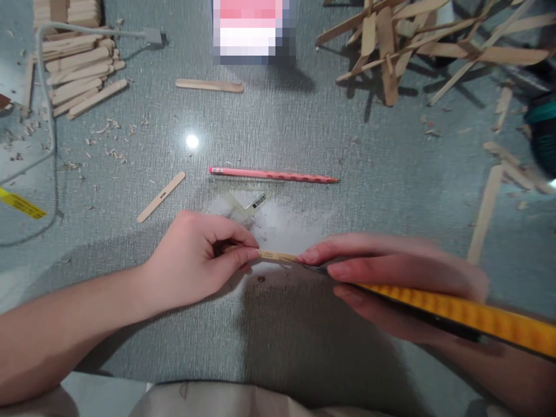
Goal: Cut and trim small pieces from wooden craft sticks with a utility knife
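Pinched between the thumb and fingers of my left hand [202, 255] is a narrow wooden craft stick [275, 255] with small pencil-like marks near its middle. My right hand [403, 266], slightly blurred, grips a knife with a yellow ribbed handle [456, 310]. The dark, thin blade [316, 269] reaches toward the stick's right end, where my right index fingertip touches the wood; whether the blade's tip meets it I cannot tell. Just beyond my hands lies a small clear angled piece with a black label [259, 201], and past it a pink pencil [273, 175].
Stacked craft sticks [82, 75] and a white cable [52, 116] occupy the far left. Single sticks lie at centre left [160, 197] and farther back [209, 86]. A stick structure [391, 46] stands far right, near a dark teal object [542, 139]. Wood shavings [115, 124] are scattered about.
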{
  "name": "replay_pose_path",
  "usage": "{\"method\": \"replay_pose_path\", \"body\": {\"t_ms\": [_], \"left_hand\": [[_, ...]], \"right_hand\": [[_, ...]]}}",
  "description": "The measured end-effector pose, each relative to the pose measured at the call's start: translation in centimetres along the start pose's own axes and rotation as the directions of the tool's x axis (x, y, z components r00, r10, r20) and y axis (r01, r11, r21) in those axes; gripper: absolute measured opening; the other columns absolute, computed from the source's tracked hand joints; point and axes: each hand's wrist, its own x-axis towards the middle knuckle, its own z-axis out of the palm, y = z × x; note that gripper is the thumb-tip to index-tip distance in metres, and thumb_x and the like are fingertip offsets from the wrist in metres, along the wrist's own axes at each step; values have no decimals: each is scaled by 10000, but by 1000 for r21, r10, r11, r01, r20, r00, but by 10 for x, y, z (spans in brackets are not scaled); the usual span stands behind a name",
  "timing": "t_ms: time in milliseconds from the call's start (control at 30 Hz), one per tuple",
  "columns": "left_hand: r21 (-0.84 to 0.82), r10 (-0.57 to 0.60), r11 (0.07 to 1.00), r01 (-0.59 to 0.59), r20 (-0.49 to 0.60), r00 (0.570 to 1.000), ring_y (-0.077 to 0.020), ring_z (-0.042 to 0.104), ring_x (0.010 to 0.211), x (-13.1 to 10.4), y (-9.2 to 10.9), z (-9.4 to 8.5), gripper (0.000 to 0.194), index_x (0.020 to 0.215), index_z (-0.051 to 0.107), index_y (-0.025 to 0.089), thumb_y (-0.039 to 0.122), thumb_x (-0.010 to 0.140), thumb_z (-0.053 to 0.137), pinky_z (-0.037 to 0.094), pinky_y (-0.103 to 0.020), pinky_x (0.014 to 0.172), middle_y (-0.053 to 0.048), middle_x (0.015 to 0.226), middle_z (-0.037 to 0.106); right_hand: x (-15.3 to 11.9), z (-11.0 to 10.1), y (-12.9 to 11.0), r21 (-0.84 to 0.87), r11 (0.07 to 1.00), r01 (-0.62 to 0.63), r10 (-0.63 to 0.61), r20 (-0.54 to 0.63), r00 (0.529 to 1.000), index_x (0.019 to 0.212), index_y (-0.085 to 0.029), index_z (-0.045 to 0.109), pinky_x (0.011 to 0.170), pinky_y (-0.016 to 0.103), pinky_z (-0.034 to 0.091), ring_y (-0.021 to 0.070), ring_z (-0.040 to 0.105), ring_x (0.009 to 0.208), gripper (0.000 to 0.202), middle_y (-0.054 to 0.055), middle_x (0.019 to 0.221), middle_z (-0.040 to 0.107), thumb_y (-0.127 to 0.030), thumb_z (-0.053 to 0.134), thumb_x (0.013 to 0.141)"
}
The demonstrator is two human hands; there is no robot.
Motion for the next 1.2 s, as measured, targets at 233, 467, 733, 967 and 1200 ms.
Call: {"method": "replay_pose_path", "body": {"t_ms": [233,467,733,967,1200], "left_hand": [[357,346,877,-321,-8,938,-111,659,652,-4,-10,8,105,921,727,163,203,968,642,482,-230,577,-16,793,737],[518,436,767,-379,12,900,-173,603,813,1,-17,11,118,920,752,201,176,957,643,475,-321,717,-42,927,720],[497,423,772,-397,65,904,-173,567,820,2,-16,9,207,879,742,175,162,997,573,484,-320,724,-46,921,712],[551,458,716,-428,90,884,-178,588,807,1,-17,9,250,863,732,182,198,1018,536,492,-334,718,-43,894,720],[543,429,733,-410,100,898,-177,591,814,2,-16,9,262,863,727,180,179,1019,517,491,-327,720,-49,887,709]], "right_hand": [[4,-2,2,5,1000,5,-5,38,999,1061,-229,678,697,211,645,144,772,811,203,46,998,786,-119,662,891],[2,2,7,-25,999,-47,46,-38,998,1058,-251,681,716,255,655,155,771,829,226,16,988,792,-119,674,874],[13,2,0,-109,986,-125,131,52,990,1041,-305,683,725,294,669,183,782,819,235,8,988,796,-132,679,882],[15,0,-2,-113,986,-124,137,113,984,1053,-297,684,729,325,678,202,783,831,230,20,1003,796,-136,677,889],[13,3,1,-113,989,-97,110,111,988,1053,-304,684,741,304,679,191,785,822,237,4,1003,795,-139,681,884]]}}
